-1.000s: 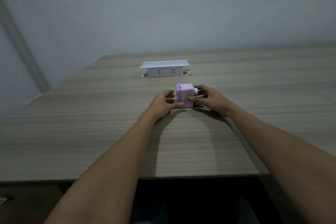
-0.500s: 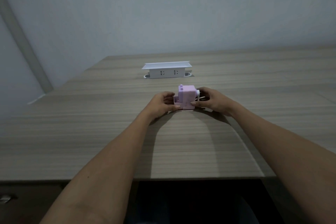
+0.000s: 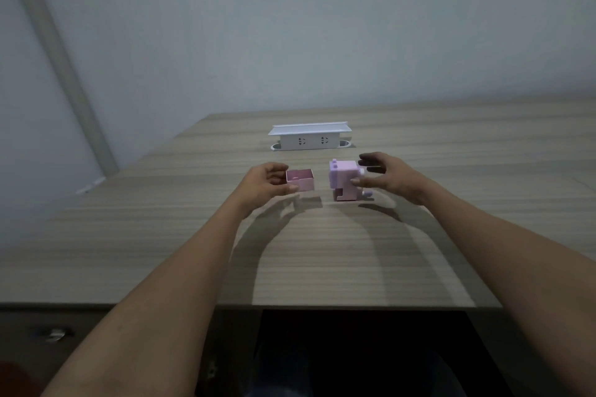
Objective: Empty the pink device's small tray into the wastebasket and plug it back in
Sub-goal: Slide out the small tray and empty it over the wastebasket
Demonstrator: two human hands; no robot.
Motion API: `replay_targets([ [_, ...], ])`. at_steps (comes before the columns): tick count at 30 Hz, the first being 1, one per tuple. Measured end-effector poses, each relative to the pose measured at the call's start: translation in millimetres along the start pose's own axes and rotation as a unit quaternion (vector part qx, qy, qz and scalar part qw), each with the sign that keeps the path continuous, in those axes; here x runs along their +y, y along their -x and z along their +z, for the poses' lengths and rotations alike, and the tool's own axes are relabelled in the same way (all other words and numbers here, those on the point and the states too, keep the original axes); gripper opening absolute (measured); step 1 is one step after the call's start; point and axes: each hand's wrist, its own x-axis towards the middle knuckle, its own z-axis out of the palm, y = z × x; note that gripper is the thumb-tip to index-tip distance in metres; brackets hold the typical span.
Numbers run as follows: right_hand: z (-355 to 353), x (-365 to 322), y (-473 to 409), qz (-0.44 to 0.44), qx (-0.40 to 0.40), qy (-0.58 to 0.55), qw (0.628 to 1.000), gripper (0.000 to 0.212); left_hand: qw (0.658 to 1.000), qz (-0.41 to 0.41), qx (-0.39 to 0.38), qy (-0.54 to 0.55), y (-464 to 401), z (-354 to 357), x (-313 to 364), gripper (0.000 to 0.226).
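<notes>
So the small tray (image 3: 300,179) is out of the pink device (image 3: 345,180) and sits in the left hand (image 3: 265,184), fingers (image 3: 290,189) pinched on its left end, held just above the desk (image 3: 193,235). The device stands upright on the desk, just right of the tray with a gap between. Right hand (image 3: 388,176) is at its right side, fingers spread loose, thumb touching it. White socket box (image 3: 309,136) sits further back.

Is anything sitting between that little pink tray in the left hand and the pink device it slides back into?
Nothing visible. The tray, held in the left hand, is separated from the pink device only by bare table. The right hand is on the device's far side.
</notes>
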Motion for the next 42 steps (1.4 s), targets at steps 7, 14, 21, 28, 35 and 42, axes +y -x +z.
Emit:
replay_targets([
  [7,-25,-50,21,-0.053,0.032,0.009,0.998,0.076,0.998,0.062,-0.015,0.011,8,13,61,0.065],
  [14,-42,-74,47,-0.051,0.019,-0.05,0.997,0.065,0.993,0.096,-0.054,0.041,11,54,104,0.066],
  [21,-83,-64,91,-0.04,0.071,-0.044,0.996,0.046,0.984,0.129,-0.109,0.062,11,108,136,0.069],
  [28,-149,-48,161,0.005,0.163,-0.029,0.986,0.048,0.966,0.159,-0.178,0.099,6,199,167,0.063],
  [35,-217,-25,256,0.056,0.244,0.01,0.968,0.05,0.933,0.169,-0.281,0.148,32,311,195,0.052],
  [42,-265,14,363,0.125,0.303,0.023,0.944,0.055,0.902,0.165,-0.353,0.185,79,419,214,0.05],
])
